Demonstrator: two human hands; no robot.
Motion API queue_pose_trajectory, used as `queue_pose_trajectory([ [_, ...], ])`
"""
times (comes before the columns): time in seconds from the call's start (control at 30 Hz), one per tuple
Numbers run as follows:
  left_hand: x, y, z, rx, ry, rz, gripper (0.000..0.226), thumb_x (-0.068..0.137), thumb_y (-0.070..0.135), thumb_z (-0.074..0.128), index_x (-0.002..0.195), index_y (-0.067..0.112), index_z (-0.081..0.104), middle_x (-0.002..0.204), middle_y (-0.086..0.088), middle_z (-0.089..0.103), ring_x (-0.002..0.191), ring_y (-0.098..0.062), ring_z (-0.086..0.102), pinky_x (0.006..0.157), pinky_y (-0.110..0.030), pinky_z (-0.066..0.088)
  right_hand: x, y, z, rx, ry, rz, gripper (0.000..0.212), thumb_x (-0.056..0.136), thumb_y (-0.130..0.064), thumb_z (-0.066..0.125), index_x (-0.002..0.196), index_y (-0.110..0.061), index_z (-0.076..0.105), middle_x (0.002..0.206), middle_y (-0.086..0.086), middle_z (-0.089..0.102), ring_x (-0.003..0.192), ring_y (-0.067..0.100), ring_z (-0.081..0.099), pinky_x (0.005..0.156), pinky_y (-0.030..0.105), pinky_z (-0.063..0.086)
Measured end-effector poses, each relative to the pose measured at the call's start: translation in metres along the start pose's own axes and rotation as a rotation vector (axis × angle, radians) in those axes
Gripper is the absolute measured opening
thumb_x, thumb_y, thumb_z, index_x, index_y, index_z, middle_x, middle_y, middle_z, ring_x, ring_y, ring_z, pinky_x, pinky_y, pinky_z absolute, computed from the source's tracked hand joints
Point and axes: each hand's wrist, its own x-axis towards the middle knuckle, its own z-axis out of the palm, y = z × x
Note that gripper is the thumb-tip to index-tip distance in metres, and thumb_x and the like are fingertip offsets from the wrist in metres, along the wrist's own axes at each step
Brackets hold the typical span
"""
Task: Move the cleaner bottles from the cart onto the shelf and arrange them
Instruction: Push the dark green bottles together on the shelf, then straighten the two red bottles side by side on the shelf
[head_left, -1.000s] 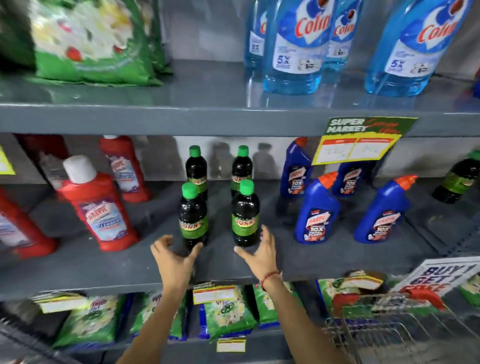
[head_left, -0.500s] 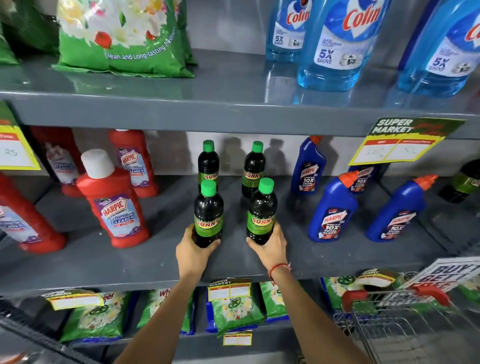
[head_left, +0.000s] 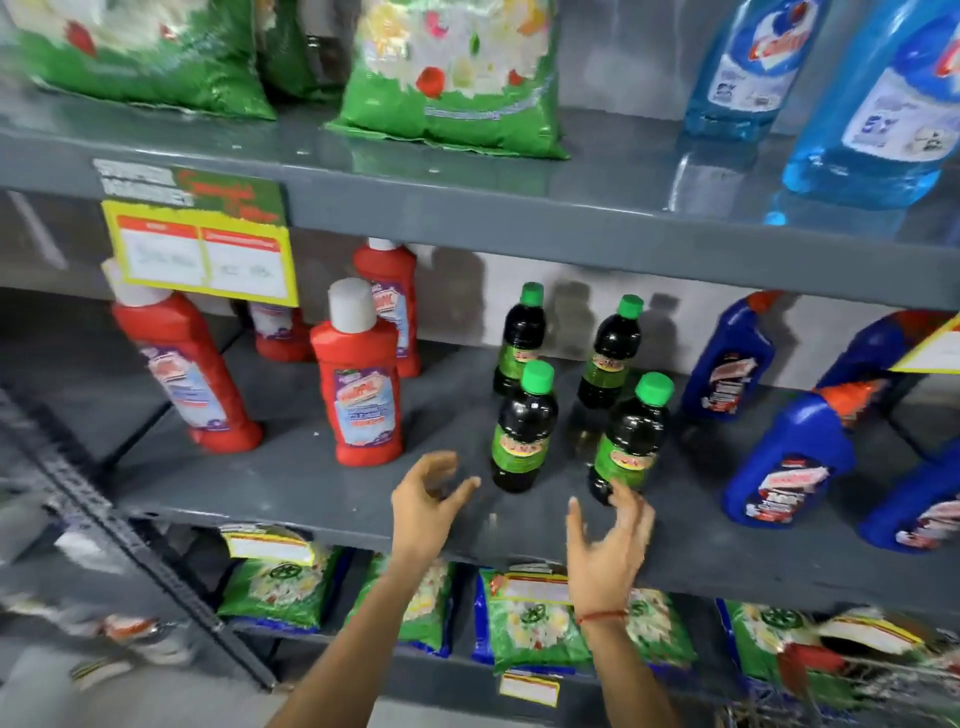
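Observation:
Several dark cleaner bottles with green caps stand upright on the grey middle shelf (head_left: 311, 483): a front left bottle (head_left: 523, 427), a front right bottle (head_left: 629, 437), and two behind them (head_left: 519, 338) (head_left: 609, 353). My left hand (head_left: 425, 503) hovers open just left of the front left bottle, not touching it. My right hand (head_left: 609, 540) is open below the front right bottle, fingertips close to its base. Neither hand holds anything.
Red bottles (head_left: 361, 379) stand left of the dark ones, blue bottles (head_left: 784, 457) to the right. Green bags (head_left: 452, 78) and large blue bottles (head_left: 883, 114) fill the upper shelf. Green packets (head_left: 530, 623) lie on the lower shelf. The cart's wire edge (head_left: 852, 696) shows bottom right.
Both hands have let go of the two front bottles and drawn back toward me, fingers spread. The view has swung to the left.

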Motion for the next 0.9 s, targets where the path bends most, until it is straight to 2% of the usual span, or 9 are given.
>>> queue_pose_trajectory([
  [0.07, -0.002, -0.006, -0.033, -0.082, 0.162, -0.033, 0.016, 0.075, 0.019, 0.075, 0.087, 0.019, 0.065, 0.087, -0.002, 0.071, 0.081, -0.017, 0.066, 0.075, -0.026, 0.056, -0.019, -0.020, 0.022, 0.043, -0.119, -0.168, 0.028, 0.078, -0.012, 0.067, 0.104, -0.004, 0.060, 0.102, 0.017, 0.056, 0.097, 0.019, 0.055, 0.088, 0.034, 0.048],
  [0.13, 0.002, -0.011, -0.064, -0.101, 0.333, -0.042, 0.011, 0.078, 0.018, 0.072, 0.084, 0.012, 0.065, 0.083, -0.008, 0.070, 0.077, -0.021, 0.064, 0.075, -0.033, 0.054, -0.030, -0.041, 0.050, 0.092, -0.316, -0.242, 0.027, 0.078, -0.015, 0.065, 0.104, -0.006, 0.060, 0.101, 0.009, 0.056, 0.097, 0.016, 0.053, 0.089, 0.031, 0.046],
  [0.23, 0.018, -0.018, -0.111, -0.140, 0.564, -0.074, 0.018, 0.076, 0.017, 0.073, 0.090, 0.013, 0.062, 0.089, -0.008, 0.066, 0.079, -0.019, 0.060, 0.077, -0.028, 0.053, -0.037, -0.070, 0.098, 0.156, -0.577, -0.140, 0.049, 0.075, -0.016, 0.073, 0.119, -0.008, 0.053, 0.108, 0.005, 0.050, 0.101, 0.020, 0.055, 0.091, 0.032, 0.046],
  [0.33, 0.038, -0.030, -0.155, -0.075, 0.679, -0.114, 0.051, 0.070, 0.022, 0.078, 0.113, 0.009, 0.054, 0.111, -0.014, 0.057, 0.095, -0.020, 0.058, 0.088, -0.036, 0.049, -0.032, -0.083, 0.137, 0.177, -0.728, 0.040, 0.079, 0.067, -0.022, 0.080, 0.133, -0.007, 0.039, 0.127, 0.014, 0.046, 0.115, 0.024, 0.051, 0.101, 0.038, 0.043],
  [0.47, 0.062, -0.045, -0.194, 0.074, 0.606, -0.141, 0.083, 0.063, 0.023, 0.083, 0.131, 0.007, 0.039, 0.126, -0.017, 0.046, 0.113, -0.028, 0.052, 0.101, -0.042, 0.043, -0.023, -0.085, 0.170, 0.164, -0.772, 0.124, 0.085, 0.060, -0.028, 0.084, 0.131, -0.008, 0.041, 0.132, 0.015, 0.048, 0.121, 0.026, 0.049, 0.100, 0.035, 0.042],
  [0.6, 0.079, -0.054, -0.214, 0.226, 0.505, -0.135, 0.082, 0.057, 0.032, 0.083, 0.126, 0.011, 0.045, 0.121, -0.013, 0.059, 0.109, -0.028, 0.058, 0.096, -0.048, 0.047, -0.021, -0.087, 0.186, 0.184, -0.784, 0.098, 0.063, 0.057, -0.029, 0.086, 0.109, -0.014, 0.054, 0.111, 0.010, 0.063, 0.102, 0.023, 0.060, 0.083, 0.025, 0.043],
  [0.7, 0.092, -0.052, -0.223, 0.220, 0.468, -0.125, 0.086, 0.051, 0.040, 0.083, 0.125, 0.018, 0.046, 0.120, -0.010, 0.063, 0.107, -0.026, 0.062, 0.093, -0.047, 0.050, -0.024, -0.088, 0.190, 0.223, -0.780, 0.118, 0.064, 0.056, -0.026, 0.087, 0.110, -0.017, 0.055, 0.108, 0.005, 0.064, 0.095, 0.014, 0.059, 0.080, 0.020, 0.045],
  [0.83, 0.105, -0.050, -0.227, 0.220, 0.448, -0.127, 0.097, 0.042, 0.054, 0.082, 0.125, 0.024, 0.043, 0.123, -0.005, 0.063, 0.109, -0.023, 0.061, 0.095, -0.045, 0.050, -0.025, -0.087, 0.195, 0.250, -0.752, 0.150, 0.063, 0.051, -0.028, 0.089, 0.105, -0.025, 0.056, 0.100, -0.006, 0.064, 0.089, 0.007, 0.060, 0.067, -0.005, 0.041],
  [0.9, 0.107, -0.050, -0.227, 0.224, 0.455, -0.147, 0.097, 0.040, 0.059, 0.079, 0.123, 0.024, 0.045, 0.121, -0.005, 0.065, 0.108, -0.024, 0.062, 0.095, -0.045, 0.050, -0.025, -0.087, 0.197, 0.249, -0.738, 0.169, 0.063, 0.050, -0.030, 0.089, 0.104, -0.027, 0.056, 0.099, -0.007, 0.065, 0.088, 0.005, 0.061, 0.069, -0.002, 0.043],
])
